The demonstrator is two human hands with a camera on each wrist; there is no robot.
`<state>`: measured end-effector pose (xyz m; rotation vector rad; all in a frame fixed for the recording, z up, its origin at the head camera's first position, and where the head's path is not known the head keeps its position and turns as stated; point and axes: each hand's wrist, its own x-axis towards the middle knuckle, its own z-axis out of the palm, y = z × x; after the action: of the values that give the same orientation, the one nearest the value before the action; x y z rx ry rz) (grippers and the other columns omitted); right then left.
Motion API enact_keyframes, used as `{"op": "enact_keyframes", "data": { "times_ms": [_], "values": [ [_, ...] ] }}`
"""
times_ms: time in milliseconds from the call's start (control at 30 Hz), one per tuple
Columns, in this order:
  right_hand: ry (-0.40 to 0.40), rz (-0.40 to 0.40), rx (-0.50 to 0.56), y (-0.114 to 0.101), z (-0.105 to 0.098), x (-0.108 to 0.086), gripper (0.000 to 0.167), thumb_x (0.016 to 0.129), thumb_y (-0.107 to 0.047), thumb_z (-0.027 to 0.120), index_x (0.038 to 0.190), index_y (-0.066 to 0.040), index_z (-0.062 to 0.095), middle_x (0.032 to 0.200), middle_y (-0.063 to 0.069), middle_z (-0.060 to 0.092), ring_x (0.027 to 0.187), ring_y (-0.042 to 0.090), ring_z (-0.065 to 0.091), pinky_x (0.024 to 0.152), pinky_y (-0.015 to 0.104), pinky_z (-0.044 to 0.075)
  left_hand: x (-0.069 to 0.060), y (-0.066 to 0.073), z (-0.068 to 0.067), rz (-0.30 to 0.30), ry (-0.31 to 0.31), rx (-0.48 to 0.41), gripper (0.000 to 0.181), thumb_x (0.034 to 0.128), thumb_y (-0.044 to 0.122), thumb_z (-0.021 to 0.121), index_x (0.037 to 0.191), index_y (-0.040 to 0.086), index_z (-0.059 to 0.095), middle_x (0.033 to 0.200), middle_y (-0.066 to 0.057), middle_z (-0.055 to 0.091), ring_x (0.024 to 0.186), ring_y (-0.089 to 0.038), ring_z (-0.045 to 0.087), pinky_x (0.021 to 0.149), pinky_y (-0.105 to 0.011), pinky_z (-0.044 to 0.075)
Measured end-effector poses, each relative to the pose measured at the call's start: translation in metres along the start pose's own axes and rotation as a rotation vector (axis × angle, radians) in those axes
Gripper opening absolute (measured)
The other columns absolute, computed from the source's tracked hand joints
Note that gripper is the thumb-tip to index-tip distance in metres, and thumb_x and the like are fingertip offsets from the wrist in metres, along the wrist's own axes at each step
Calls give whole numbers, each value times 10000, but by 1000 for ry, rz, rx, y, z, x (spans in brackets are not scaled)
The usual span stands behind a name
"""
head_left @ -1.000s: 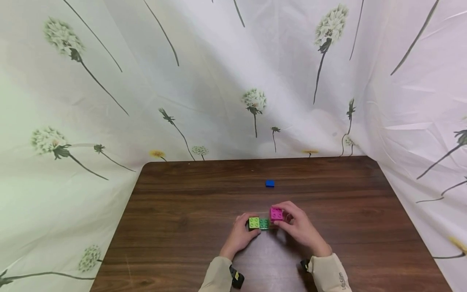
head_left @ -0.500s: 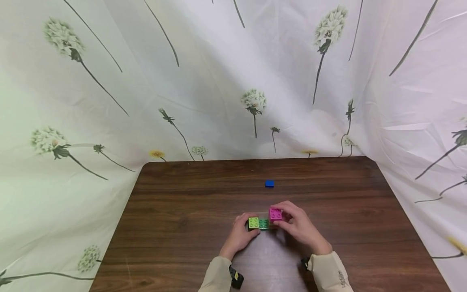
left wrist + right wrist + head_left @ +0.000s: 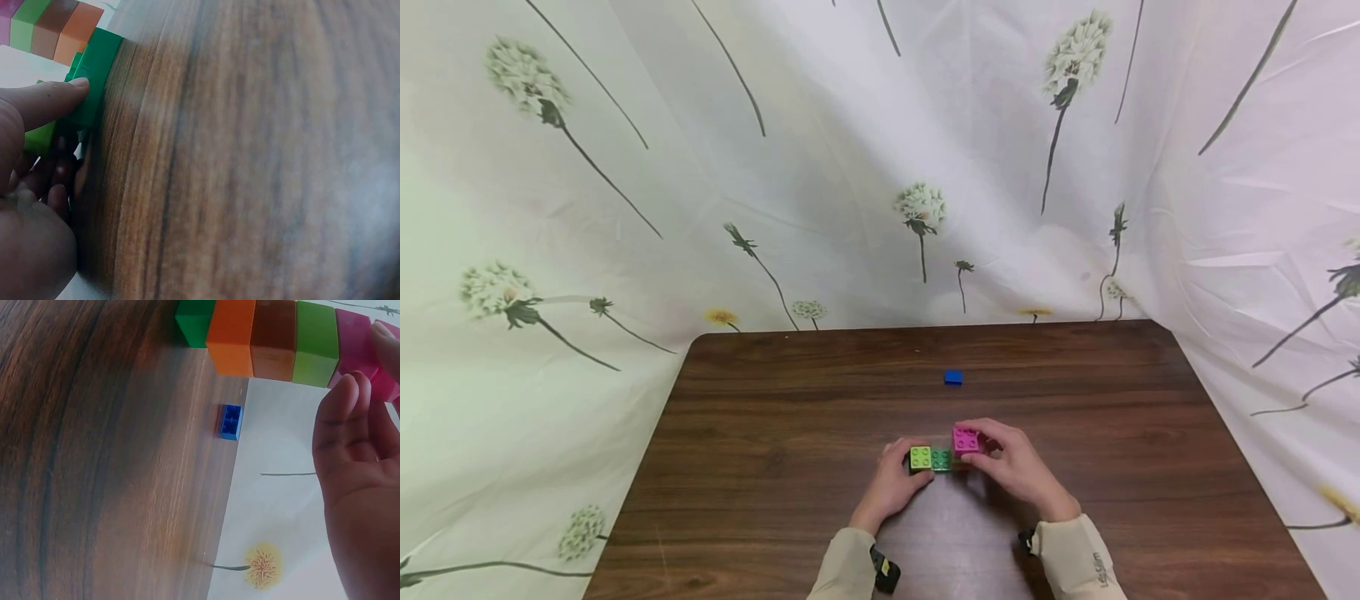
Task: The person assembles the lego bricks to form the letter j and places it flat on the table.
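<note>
My left hand [image 3: 891, 483] grips the left end of a green building brick [image 3: 97, 81], its thumb tip on the brick's near side. A lime brick [image 3: 921, 457] sits within that grip, on the green one's left end. From the right end rises a tower: an orange brick [image 3: 231, 337], a brown brick [image 3: 273, 340], a lime brick [image 3: 315, 344] and pink bricks at the top. My right hand [image 3: 1018, 471] pinches the topmost pink brick [image 3: 966, 441] between thumb and fingers. Whether that brick is fully seated cannot be told.
A small blue brick [image 3: 953, 377] lies farther back on the brown wood-grain table [image 3: 760, 483], its hollow cells visible in the right wrist view. A white flower-printed cloth [image 3: 850, 208] hangs behind the table and at both sides.
Very little differs. The right hand's fingers sit slightly nearer the person around the pink brick. The left hand and the bricks keep their places.
</note>
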<state>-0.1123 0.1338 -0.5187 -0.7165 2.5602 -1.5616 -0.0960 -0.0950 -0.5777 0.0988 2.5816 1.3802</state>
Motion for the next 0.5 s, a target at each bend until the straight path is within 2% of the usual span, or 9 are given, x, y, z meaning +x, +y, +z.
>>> {"op": "enact_keyframes", "data": {
  "times_ms": [500],
  "values": [
    [16, 19, 2, -2, 1, 0, 400, 822, -98, 747, 1210, -136, 654, 1112, 51, 697, 904, 35, 608, 752, 245, 529, -1, 1, -1, 2, 4, -1, 407, 838, 208, 745, 1219, 190, 604, 1284, -32, 599, 1181, -241, 481, 981, -525, 405]
  ]
}}
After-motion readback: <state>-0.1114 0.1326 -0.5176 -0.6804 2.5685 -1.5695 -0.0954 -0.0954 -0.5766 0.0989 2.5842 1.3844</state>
